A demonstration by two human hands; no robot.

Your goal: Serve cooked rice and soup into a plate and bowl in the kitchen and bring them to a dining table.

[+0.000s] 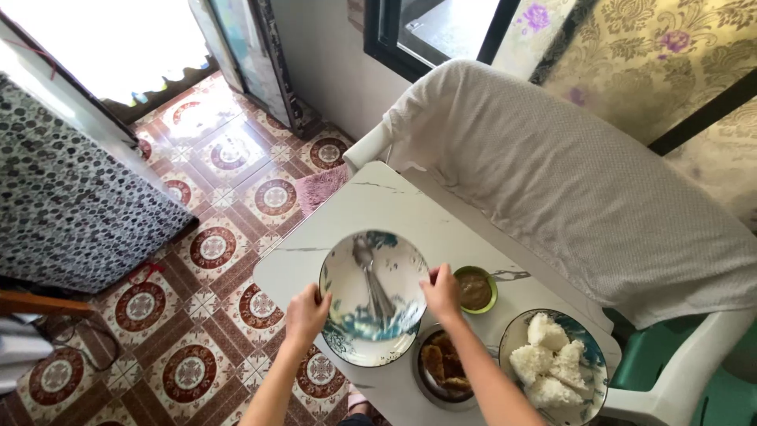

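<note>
Grip: left hand (306,313), right hand (442,293) both clasp plate (347,276) rim, spoon (372,285) on it, above second plate (371,353).

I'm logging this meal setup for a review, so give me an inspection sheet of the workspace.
Surface: small white marble-look table.
Job's things: blue-and-white plate with a spoon in it, lifted above a second patterned plate.
Clutter: green bowl of brown sauce; dish of fried pieces; plate of white rice lumps.
Hands: left hand and right hand grip opposite rims.
Cables: nothing seen.
Surroundings: cloth-covered chair; patterned floor tiles; pink mat.
</note>
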